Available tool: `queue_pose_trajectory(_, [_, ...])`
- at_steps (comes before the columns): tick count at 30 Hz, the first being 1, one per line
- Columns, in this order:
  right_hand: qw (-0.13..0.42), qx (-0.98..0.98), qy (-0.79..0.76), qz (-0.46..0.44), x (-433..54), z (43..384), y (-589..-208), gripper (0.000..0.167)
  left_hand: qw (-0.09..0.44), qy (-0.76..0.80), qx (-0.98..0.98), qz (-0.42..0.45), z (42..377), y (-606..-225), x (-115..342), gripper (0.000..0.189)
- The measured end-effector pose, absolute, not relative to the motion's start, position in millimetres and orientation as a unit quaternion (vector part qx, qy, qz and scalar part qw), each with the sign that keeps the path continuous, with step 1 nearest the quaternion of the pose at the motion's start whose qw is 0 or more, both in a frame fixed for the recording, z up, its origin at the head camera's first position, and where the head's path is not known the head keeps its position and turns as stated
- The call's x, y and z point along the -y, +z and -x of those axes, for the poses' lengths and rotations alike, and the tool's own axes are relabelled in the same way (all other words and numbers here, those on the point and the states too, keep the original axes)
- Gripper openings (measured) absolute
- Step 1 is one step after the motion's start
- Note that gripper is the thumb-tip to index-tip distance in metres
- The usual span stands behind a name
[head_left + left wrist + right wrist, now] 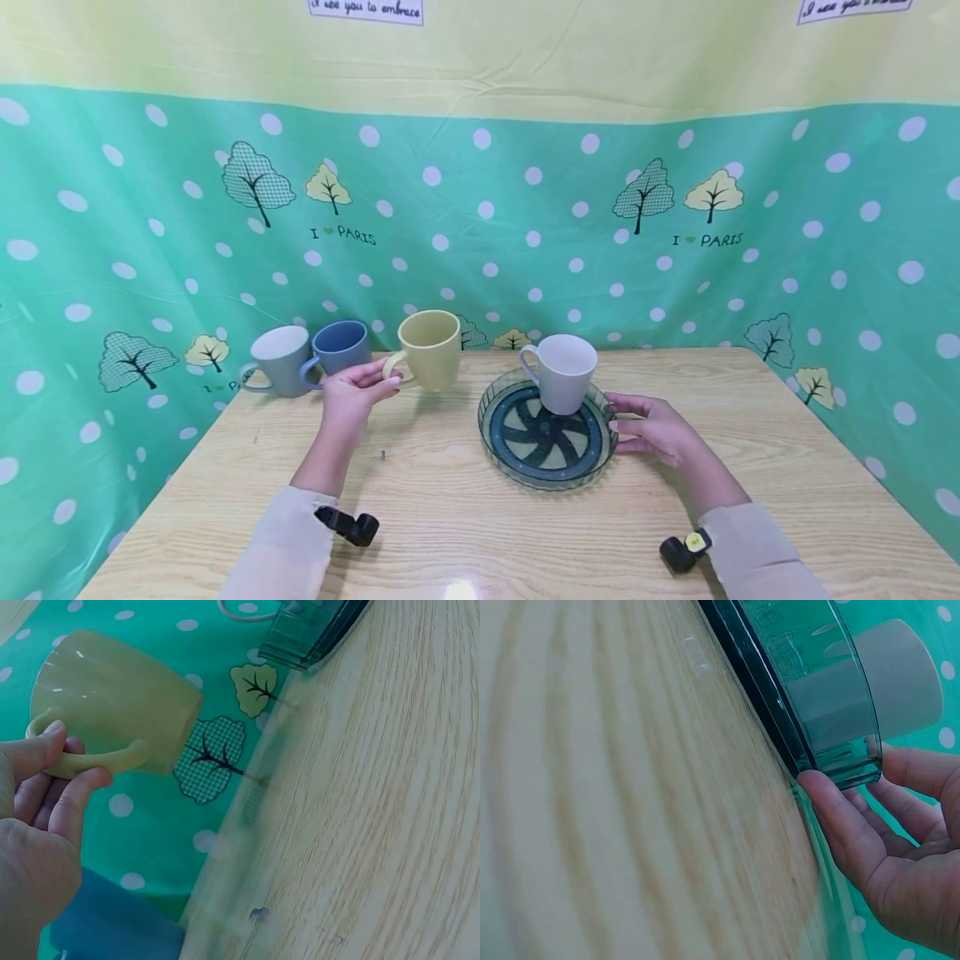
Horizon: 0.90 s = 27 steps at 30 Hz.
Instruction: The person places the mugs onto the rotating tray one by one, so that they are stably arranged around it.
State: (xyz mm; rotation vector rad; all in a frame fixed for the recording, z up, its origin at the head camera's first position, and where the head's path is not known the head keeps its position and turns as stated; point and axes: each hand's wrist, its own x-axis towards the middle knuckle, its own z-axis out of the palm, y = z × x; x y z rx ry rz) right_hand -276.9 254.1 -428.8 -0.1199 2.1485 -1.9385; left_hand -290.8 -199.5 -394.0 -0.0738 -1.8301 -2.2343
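The head view looks forward and down over the pale wood-grain surface (420, 533); the tilted wrist views look from close in, both sharing its round, transparent green tray (545, 427).

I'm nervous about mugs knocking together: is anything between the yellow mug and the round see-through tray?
Nothing visible stands between the yellow mug, which the left hand holds, and the tray. Inside the tray, though, a pale mug stands toward the far side.
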Motion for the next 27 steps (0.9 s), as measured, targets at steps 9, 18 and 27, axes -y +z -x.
queue_pose_trajectory(9, [0.123, -0.738, -0.662, 0.042, -254, 276, -428, 0.063, 0.126, -0.768, 0.627, 0.023, 291, -392, 192, 0.033])
queue_pose_trajectory(18, [0.124, -0.738, -0.662, 0.047, -254, 275, -428, 0.063, 0.127, -0.774, 0.619, 0.049, 290, -390, 185, 0.040])
queue_pose_trajectory(27, [0.124, -0.738, -0.661, 0.050, -255, 275, -428, 0.063, 0.124, -0.773, 0.618, 0.067, 288, -385, 177, 0.037])
